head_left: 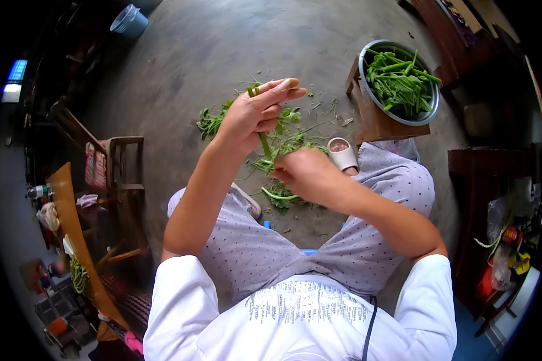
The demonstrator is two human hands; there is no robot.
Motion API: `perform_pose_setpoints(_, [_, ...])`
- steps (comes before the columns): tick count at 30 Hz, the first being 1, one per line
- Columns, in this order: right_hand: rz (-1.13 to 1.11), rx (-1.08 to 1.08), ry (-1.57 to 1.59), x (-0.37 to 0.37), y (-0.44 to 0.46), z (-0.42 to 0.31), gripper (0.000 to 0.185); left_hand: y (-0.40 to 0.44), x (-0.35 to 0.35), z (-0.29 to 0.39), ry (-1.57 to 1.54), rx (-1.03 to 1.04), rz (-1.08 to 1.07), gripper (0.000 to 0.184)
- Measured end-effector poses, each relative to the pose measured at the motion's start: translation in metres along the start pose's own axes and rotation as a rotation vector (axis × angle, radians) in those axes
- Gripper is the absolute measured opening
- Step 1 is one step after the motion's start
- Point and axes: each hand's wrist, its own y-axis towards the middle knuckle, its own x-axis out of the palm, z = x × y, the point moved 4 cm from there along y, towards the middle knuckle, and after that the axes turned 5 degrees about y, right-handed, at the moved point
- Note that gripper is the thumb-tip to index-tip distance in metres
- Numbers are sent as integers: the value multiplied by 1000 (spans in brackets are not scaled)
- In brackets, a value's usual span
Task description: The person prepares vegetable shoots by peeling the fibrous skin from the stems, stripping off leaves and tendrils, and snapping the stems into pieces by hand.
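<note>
My left hand point(253, 117) is closed around a green leafy-vegetable stem point(264, 143), whose upper end pokes out between the fingers. Close to the stem's lower end, my right hand point(307, 173) is pinched and slightly blurred by motion; what its fingertips hold is hidden. Under both hands, a loose pile of leaves and stem scraps point(289, 144) lies on the floor. At the upper right, a metal basin point(430, 114) full of green stems and leaves point(400, 81) rests on a wooden stool point(379, 123).
A light slipper point(342, 155) on a foot is beside the scraps. To the left are a wooden chair point(123, 141) and a tabletop edge point(81, 231). A blue bucket point(130, 23) stands far back. Dark wooden furniture point(470, 162) lines the right side.
</note>
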Motion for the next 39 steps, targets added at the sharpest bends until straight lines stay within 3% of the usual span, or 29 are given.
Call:
perform_pose_setpoints(3, [-88,-47,114,-7,-4,2,19,-14,-17,0,-49,39,22,32])
perform_pose_setpoints(4, [-97,-55,115,-3,-8,8,19,-17,-20,0,-155,38,-60,36])
perform_pose_setpoints(6, [-196,-194,-120,7,-13,4,33,-21,-26,-1,-266,43,-136,40])
perform_pose_setpoints(8, [-273,-86,-134,-1,-12,9,33,-26,-30,-5,-399,22,-222,43])
perform_pose_setpoints(10, [256,-38,-50,-27,-3,6,33,-35,-36,-6,-428,23,-199,43])
perform_pose_setpoints(11, [248,-40,-48,-34,2,-2,33,-37,-37,-5,-445,26,-194,42])
perform_pose_setpoints(13, [317,75,307,-49,9,-10,33,-39,-39,-7,-449,41,-192,45])
perform_pose_setpoints(16, [205,63,498,-35,19,-10,33,-43,-32,-6,-421,57,-181,50])
perform_pose_setpoints(21, [289,-26,826,-18,27,0,17,-52,-36,-3,-339,117,-186,56])
perform_pose_setpoints(24, [212,64,1031,-29,28,-1,17,-59,-46,1,-209,150,-31,56])
perform_pose_setpoints(26, [229,50,1069,-32,29,-1,16,-63,-53,2,75,158,-4,55])
perform_pose_setpoints(34, [11,140,1023,-26,31,-2,23,-64,-63,-13,-136,131,48,24])
perform_pose_setpoints(38, [63,173,1016,-16,36,7,23,-64,-66,-10,-167,166,71,13])
perform_pose_setpoints(39, [106,180,802,-15,34,11,21,-64,-67,-10,-159,182,82,11])
